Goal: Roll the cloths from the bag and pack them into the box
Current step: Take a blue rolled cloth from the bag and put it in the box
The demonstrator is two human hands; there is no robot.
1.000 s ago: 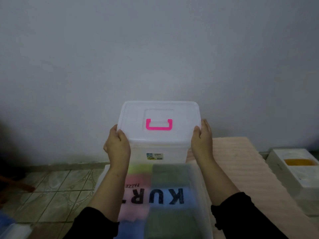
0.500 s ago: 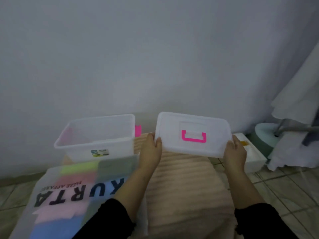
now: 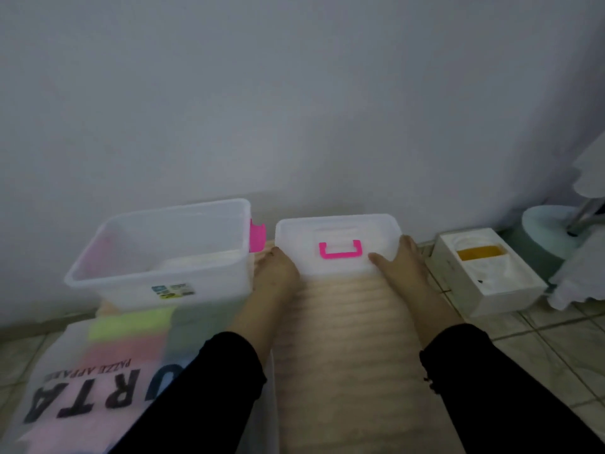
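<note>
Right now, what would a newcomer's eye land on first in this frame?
The pink handle on the clear lid, which lies on the mat at the centre with the left hand and right hand at its two ends. Next, the open box to its left, its pink latch on the right side. At lower left lies the bag with black letters and coloured cloths showing through.

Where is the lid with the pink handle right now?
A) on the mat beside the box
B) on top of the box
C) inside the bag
A: the lid lies on the ribbed mat, right of the open box, with a hand at each side.
</note>
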